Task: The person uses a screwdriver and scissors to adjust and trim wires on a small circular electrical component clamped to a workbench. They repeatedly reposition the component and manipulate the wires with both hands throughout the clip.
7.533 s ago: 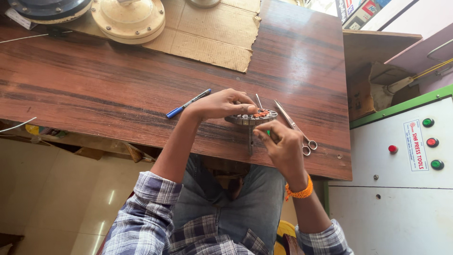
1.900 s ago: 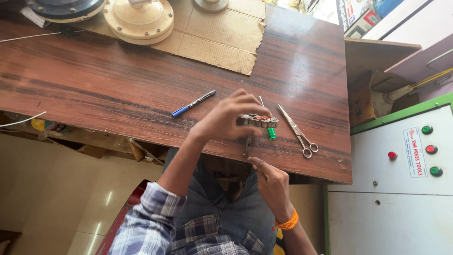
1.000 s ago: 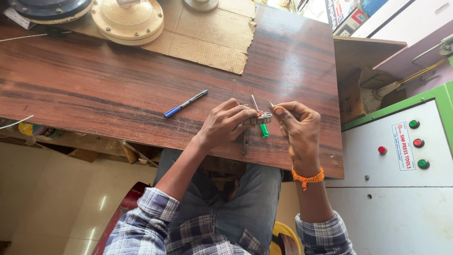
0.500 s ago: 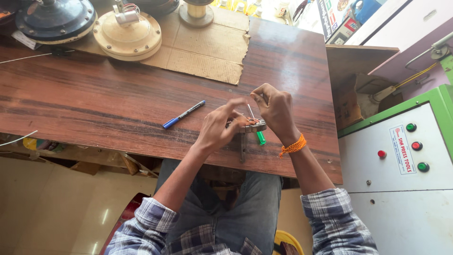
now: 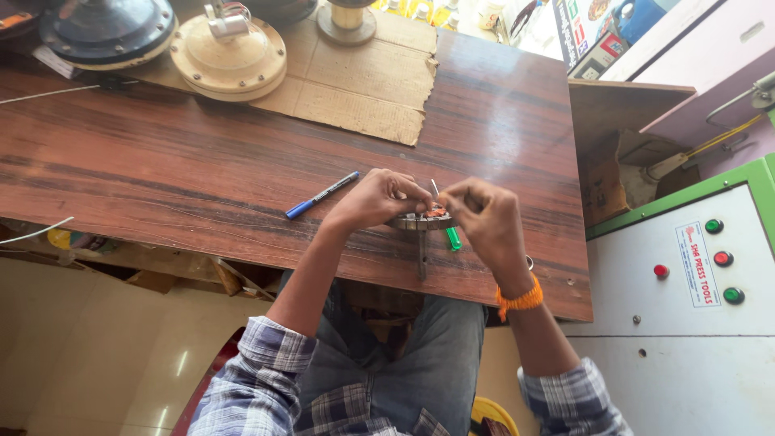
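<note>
Here the metal part (image 5: 425, 220) sits pinched between both hands' fingers (image 5: 416, 194).

Bare wooden table (image 5: 161, 173) left of pen (image 5: 321, 195); cardboard (image 5: 363, 81), round housings (image 5: 228, 56) crowd far edge.

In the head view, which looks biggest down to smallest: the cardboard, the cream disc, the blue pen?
1. Cardboard, the widest thing of the three.
2. Cream disc, resting on the cardboard's left end.
3. Blue pen, thin, lying on the table beside the left hand.
All lie at much the same distance, so the order seems safe.
</note>
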